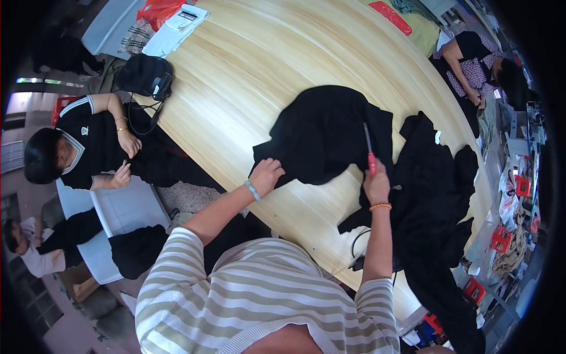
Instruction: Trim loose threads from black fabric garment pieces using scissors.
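Note:
A black cloth piece, perhaps a garment (330,130), lies spread on the pale wood-grain table (247,71). At its near left corner is my left hand (267,176), fingers curled and closed on the fabric edge. My right hand (376,186) is closed around a slim tool (371,158) with a red handle and a thin metal shaft or blade. That tool points away from me, over the right part of the cloth; whether its tip touches the fabric is unclear. Close to my right wrist lies a heap of black garments (427,194).
The garment heap hangs over the table's right edge. A cable (356,242) runs near my right forearm. At the left edge stands a black bag (144,76); farther off lies a notepad (177,26). People sit at left (79,141) and far right (471,65). Grey bins (135,206) stand left.

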The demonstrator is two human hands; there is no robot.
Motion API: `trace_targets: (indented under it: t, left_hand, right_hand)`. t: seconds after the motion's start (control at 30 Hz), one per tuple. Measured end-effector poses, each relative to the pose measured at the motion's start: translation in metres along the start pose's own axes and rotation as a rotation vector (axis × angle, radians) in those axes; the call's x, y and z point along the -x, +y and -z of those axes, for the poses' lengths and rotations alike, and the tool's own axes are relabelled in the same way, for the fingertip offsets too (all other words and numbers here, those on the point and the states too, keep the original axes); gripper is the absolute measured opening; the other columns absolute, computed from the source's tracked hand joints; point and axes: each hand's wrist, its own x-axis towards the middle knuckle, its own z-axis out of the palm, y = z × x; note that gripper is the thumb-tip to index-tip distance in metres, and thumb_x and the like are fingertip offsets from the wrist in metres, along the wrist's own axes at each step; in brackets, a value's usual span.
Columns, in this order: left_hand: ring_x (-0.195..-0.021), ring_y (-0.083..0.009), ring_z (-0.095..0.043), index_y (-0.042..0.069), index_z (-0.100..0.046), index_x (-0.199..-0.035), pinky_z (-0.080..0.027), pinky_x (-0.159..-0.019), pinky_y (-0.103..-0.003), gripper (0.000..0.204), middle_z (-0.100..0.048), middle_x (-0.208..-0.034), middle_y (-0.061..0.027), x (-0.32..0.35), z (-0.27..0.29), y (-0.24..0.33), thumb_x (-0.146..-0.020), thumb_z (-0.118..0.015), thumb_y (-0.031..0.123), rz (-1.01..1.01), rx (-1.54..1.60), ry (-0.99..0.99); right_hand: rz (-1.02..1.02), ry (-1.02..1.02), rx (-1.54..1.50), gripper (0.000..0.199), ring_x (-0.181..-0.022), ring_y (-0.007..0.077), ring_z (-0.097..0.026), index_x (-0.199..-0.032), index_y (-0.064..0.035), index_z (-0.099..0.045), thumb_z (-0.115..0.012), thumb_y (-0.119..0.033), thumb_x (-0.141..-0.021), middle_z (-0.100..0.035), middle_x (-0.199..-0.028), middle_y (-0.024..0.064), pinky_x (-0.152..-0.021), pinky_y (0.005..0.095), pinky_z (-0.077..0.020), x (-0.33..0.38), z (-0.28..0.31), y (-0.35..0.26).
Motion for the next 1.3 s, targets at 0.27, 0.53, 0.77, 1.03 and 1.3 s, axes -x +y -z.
trace_targets:
  t: [0.27, 0.53, 0.77, 1.03, 1.3]
  left_hand:
    - [-0.093, -0.0316, -0.058, 0.006, -0.061, -0.107, -0.048, -0.082, -0.041, 0.038, -0.062, -0.092, -0.0109, -0.053, 0.024, 0.023, -0.073, -0.078, 0.011, 0.283, 0.119, 0.469]
    - [-0.075, -0.0101, -0.058, 0.001, -0.046, -0.132, -0.048, -0.072, -0.024, 0.076, -0.062, -0.081, -0.0043, -0.074, 0.012, 0.044, -0.069, -0.086, 0.016, 0.620, 1.065, -0.050]
    - [-0.061, -0.0145, -0.056, 0.015, -0.049, -0.123, -0.046, -0.055, -0.025, 0.045, -0.064, -0.091, -0.0077, -0.055, -0.033, 0.064, -0.087, -0.074, 0.027, 1.170, 2.145, 0.083]
    - [-0.076, -0.0069, -0.056, 0.007, -0.062, -0.110, -0.045, -0.071, -0.022, 0.036, -0.063, -0.085, 0.0022, -0.092, -0.028, 0.081, -0.081, -0.079, 0.016, 1.037, 1.747, 0.394]
    - [-0.073, -0.0073, -0.057, -0.001, -0.068, -0.095, -0.048, -0.071, -0.022, 0.016, -0.066, -0.083, -0.0005, -0.077, -0.076, 0.074, -0.082, -0.076, 0.007, 0.947, 1.370, 0.369]
  right_hand:
    - [0.121, -0.083, -0.033, 0.044, -0.106, 0.0378, -0.061, -0.132, -0.0157, -0.052, -0.056, -0.007, -0.089, -0.056, -0.126, 0.0128, -0.088, 0.0444, -0.0516, 0.018, 0.044, -0.028]
    - [0.160, -0.171, -0.079, 0.044, -0.101, 0.0390, -0.061, -0.131, -0.0125, -0.052, -0.057, -0.005, -0.088, -0.059, -0.117, 0.0146, -0.085, 0.0435, -0.0514, 0.046, 0.058, -0.063]
    - [0.202, -0.183, -0.045, 0.044, -0.099, 0.0385, -0.062, -0.130, -0.0144, -0.052, -0.056, -0.005, -0.087, -0.061, -0.114, 0.0141, -0.084, 0.0440, -0.0523, 0.069, 0.064, -0.050]
    - [0.224, -0.264, -0.052, 0.042, -0.096, 0.0405, -0.063, -0.129, -0.0133, -0.052, -0.058, -0.010, -0.087, -0.064, -0.105, 0.0219, -0.084, 0.0462, -0.0511, 0.092, 0.079, -0.049]
    - [0.265, -0.557, 0.116, 0.040, -0.083, 0.0390, -0.066, -0.123, -0.0083, -0.055, -0.062, -0.016, -0.085, -0.067, -0.082, 0.0222, -0.077, 0.0477, -0.0512, 0.116, 0.092, -0.066]
